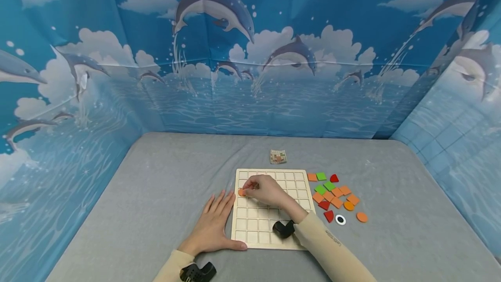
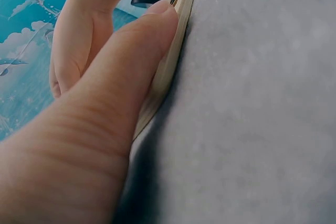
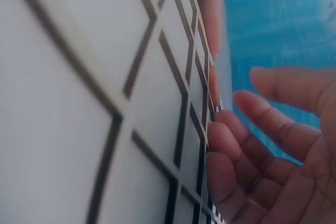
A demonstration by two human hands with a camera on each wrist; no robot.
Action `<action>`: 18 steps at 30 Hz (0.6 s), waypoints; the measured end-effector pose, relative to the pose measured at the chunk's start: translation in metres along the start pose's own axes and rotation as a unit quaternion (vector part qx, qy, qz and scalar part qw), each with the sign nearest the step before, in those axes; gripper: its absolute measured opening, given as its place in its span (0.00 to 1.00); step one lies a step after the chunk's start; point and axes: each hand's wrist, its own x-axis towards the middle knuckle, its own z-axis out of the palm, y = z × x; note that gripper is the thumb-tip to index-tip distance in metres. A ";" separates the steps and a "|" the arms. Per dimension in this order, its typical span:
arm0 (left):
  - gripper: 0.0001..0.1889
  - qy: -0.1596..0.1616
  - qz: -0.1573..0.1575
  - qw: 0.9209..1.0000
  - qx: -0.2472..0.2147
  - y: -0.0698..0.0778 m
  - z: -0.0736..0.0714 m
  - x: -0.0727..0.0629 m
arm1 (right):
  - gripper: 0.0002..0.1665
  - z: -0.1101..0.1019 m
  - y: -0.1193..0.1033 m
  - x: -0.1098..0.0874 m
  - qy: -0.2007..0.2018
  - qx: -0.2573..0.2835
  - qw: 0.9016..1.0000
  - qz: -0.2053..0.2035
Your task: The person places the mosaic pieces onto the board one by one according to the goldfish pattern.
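Note:
A pale wooden grid board (image 1: 258, 225) lies on the grey cloth. One orange disc (image 1: 241, 192) sits at its left column, near the top. My right hand (image 1: 267, 190) hovers over the board with its fingertips beside that disc. In the right wrist view, the thumb and forefinger of the right hand (image 3: 283, 145) stand apart, away from the orange disc (image 3: 213, 85), while the other fingers are loosely bent. Along the board's left edge my left hand (image 1: 214, 225) lies flat with fingers extended. Its thumb (image 2: 142, 45) touches the front edge near the corner.
Right of the board lie several orange squares (image 1: 337, 203), green squares (image 1: 321, 176), red pieces (image 1: 328, 216), orange discs (image 1: 362, 217) and a white ring-like piece with a black centre (image 1: 340, 220). A small patterned card (image 1: 278, 157) lies behind the board. Dolphin-printed curtains (image 1: 242, 99) surround the table.

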 end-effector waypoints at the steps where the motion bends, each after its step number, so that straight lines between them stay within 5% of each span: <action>1: 0.67 0.001 0.000 1.000 0.000 0.000 0.000 0.000 | 0.05 -0.001 0.001 -0.002 -0.001 0.008 1.000 -0.002; 9: 0.67 -0.005 -0.005 1.000 0.005 0.001 0.000 0.000 | 0.06 -0.012 0.006 -0.021 0.017 0.010 0.999 -0.032; 18: 0.67 -0.007 -0.009 1.000 0.002 0.002 -0.001 0.000 | 0.08 -0.039 0.019 -0.055 0.071 0.006 0.997 -0.007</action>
